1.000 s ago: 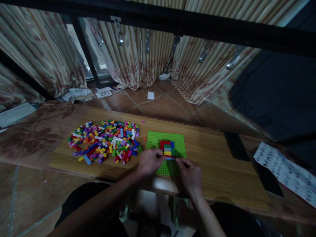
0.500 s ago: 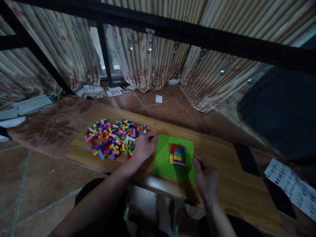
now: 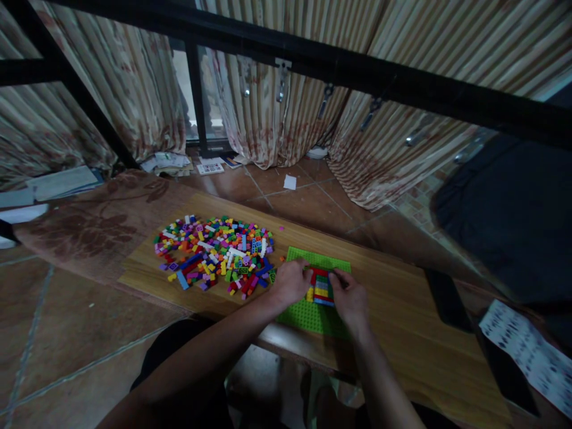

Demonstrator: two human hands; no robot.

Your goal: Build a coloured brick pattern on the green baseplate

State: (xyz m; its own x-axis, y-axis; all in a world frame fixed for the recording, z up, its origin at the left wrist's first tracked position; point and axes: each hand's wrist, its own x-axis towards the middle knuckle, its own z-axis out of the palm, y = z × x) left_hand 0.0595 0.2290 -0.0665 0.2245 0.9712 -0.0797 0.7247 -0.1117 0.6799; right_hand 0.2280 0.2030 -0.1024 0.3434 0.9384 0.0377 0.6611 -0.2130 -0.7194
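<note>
A green baseplate lies on the wooden table, bearing a block of coloured bricks in red, yellow, blue and green. At the block's upper left corner is my left hand, its fingers closed; anything between them is too small to make out. My right hand touches the block's upper right side with fingers pinched together, and what they grip, if anything, is hidden. Left of the plate spreads a pile of loose bricks in many colours.
Two dark flat objects lie toward the table's right end, with a printed sheet beside them. A patterned cloth covers the left end. Curtains and a dark metal bar stand beyond the table.
Both hands have moved inward from the sides of the baseplate to the brick block, the left one rightward and the right one leftward. The view has shifted slightly.
</note>
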